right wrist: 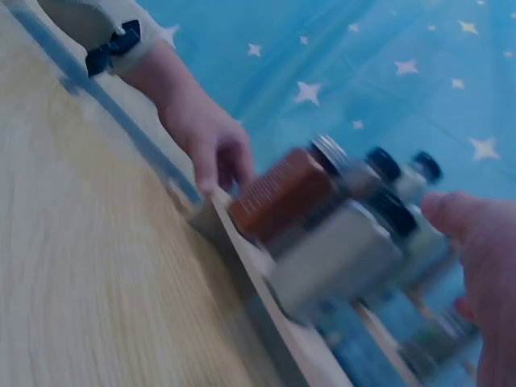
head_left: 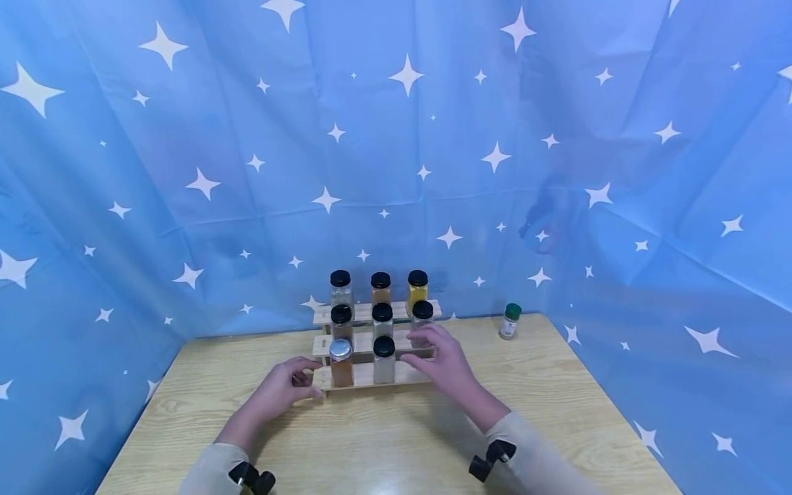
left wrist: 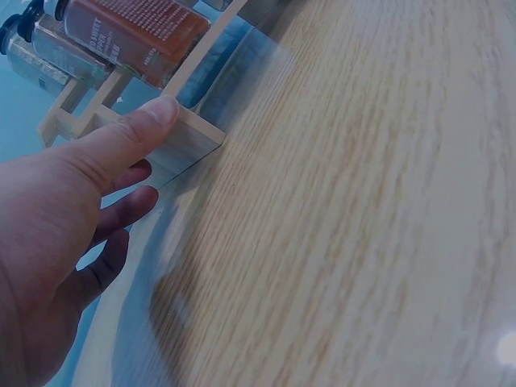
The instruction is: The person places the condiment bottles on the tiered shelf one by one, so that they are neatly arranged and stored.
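A three-tiered wooden spice rack (head_left: 365, 375) stands on the table, bearing several spice jars. My left hand (head_left: 286, 386) grips the rack's left front end; in the left wrist view the thumb (left wrist: 160, 113) lies on its corner. On the front tier are a silver-capped jar of orange-brown spice (head_left: 342, 364) and a black-capped pale jar (head_left: 383, 361). My right hand (head_left: 447, 361) is at the rack's right side, thumb and fingers apart, nearest the black-capped jar (head_left: 423, 311) at the middle tier's right. Whether its fingertips touch that jar is hidden; the right wrist view is blurred.
A small green-capped jar (head_left: 510, 322) stands apart on the table (head_left: 396, 440), right of the rack. Behind, a blue star-patterned cloth (head_left: 371, 158) hangs close to the table's back edge. Black-capped jars, one with yellow contents (head_left: 417, 290), line the top tier.
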`<state>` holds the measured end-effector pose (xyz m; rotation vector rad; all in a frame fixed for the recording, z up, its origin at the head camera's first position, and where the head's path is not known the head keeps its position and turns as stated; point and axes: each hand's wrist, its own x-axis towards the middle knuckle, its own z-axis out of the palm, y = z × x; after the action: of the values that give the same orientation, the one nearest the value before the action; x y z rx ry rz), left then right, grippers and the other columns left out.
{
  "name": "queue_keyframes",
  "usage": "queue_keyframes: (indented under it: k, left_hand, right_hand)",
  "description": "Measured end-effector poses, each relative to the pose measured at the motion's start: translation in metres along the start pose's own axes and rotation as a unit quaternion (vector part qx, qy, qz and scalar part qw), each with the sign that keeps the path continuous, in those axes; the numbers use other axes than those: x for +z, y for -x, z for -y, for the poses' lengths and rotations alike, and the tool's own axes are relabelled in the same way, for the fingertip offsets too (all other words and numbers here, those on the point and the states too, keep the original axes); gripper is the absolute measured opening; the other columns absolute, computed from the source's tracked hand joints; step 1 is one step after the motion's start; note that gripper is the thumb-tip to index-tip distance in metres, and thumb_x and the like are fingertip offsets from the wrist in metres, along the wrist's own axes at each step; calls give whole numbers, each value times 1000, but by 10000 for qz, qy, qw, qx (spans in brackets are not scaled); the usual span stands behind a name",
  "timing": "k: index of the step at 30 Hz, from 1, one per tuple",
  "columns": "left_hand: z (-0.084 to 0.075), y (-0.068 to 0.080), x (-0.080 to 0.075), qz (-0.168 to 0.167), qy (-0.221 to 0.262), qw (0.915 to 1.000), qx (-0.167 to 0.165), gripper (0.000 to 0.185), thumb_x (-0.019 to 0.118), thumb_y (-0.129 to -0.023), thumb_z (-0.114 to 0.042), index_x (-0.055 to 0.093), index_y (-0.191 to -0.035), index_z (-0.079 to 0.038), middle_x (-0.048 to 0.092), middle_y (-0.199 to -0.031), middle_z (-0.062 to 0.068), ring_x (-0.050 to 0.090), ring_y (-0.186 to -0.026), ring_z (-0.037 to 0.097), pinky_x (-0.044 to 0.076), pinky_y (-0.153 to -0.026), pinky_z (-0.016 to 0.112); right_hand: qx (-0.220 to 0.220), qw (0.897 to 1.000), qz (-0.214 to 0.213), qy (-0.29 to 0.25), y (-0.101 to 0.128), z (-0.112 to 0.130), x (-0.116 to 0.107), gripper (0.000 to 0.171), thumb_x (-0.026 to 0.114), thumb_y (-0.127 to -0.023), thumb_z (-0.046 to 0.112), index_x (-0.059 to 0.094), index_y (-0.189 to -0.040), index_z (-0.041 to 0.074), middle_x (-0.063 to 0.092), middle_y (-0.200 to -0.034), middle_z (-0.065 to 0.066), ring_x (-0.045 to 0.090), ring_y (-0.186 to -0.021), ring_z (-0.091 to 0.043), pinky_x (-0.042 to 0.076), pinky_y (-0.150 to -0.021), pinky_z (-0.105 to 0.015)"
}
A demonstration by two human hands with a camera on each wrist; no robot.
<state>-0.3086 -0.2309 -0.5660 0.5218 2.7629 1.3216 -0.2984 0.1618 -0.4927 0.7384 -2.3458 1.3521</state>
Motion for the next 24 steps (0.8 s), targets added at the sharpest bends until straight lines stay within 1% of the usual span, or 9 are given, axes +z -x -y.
queue_keyframes:
  k: [3,7,10,14,16,18,21,24]
  left_hand:
    - [0,0,0,-3,28,10000,-3,55,93,-93,-29,73,-142,-14,70,-130,0,68,-99,16,60,-84,33]
    - [0,1,-1,-8,-10,10000,-13,55,94,-92,-31,74,-141,-14,71,-129,0,68,-99,16,60,-83,32]
    - [1,0,-2,-9,-34,10000,-9,56,94,-92,-32,74,-141,-14,71,-129,0,68,-99,15,60,-83,32]
    - [0,-1,-2,-10,-34,10000,3,56,94,-92,-30,74,-142,-14,71,-129,0,68,-98,16,60,-84,32]
    - [-1,-1,-2,5,-27,10000,-5,56,94,-92,-30,73,-142,-14,71,-129,0,68,-98,16,60,-83,32]
    - [-1,-1,-1,11,-22,10000,-13,56,94,-92,-31,73,-142,-14,71,-129,-1,68,-98,16,60,-83,32]
    - [-1,-1,-1,3,-3,10000,0,56,94,-92,-31,74,-142,-14,71,-129,-1,68,-98,16,60,-82,32]
    - [-1,0,0,9,-9,10000,35,56,94,-92,-31,74,-141,-14,71,-129,-1,68,-98,16,60,-83,32]
  right_hand:
    - [-20,9995,-197,236,4,-11,-25,35,93,-90,11,78,-121,6,73,-122,-8,72,-111,-38,63,-93,-53]
    - [219,9956,-616,676,8,-31,-61,30,92,-93,14,79,-119,9,74,-119,-5,71,-109,-33,63,-92,-53]
    - [548,9905,-918,870,10,-47,-87,26,90,-96,18,79,-119,11,73,-119,-5,70,-106,-28,62,-91,-46]
    - [943,9826,-1227,1027,11,-70,-116,24,86,-101,23,79,-120,11,70,-120,-7,67,-105,-26,57,-88,-28]
    - [1108,9791,-1325,1074,11,-81,-127,24,84,-103,25,79,-120,9,70,-122,-10,67,-106,-29,53,-86,-21]
    - [1230,9760,-1414,1112,11,-90,-135,25,83,-104,26,79,-121,8,69,-124,-14,67,-108,-33,51,-85,-20]
    - [1437,9722,-1488,1100,11,-102,-144,32,81,-105,29,77,-125,5,68,-128,-18,65,-110,-37,52,-84,-23]
    - [1656,9678,-1518,1138,11,-112,-150,38,79,-106,34,75,-130,3,66,-130,-18,64,-112,-36,52,-84,-27]
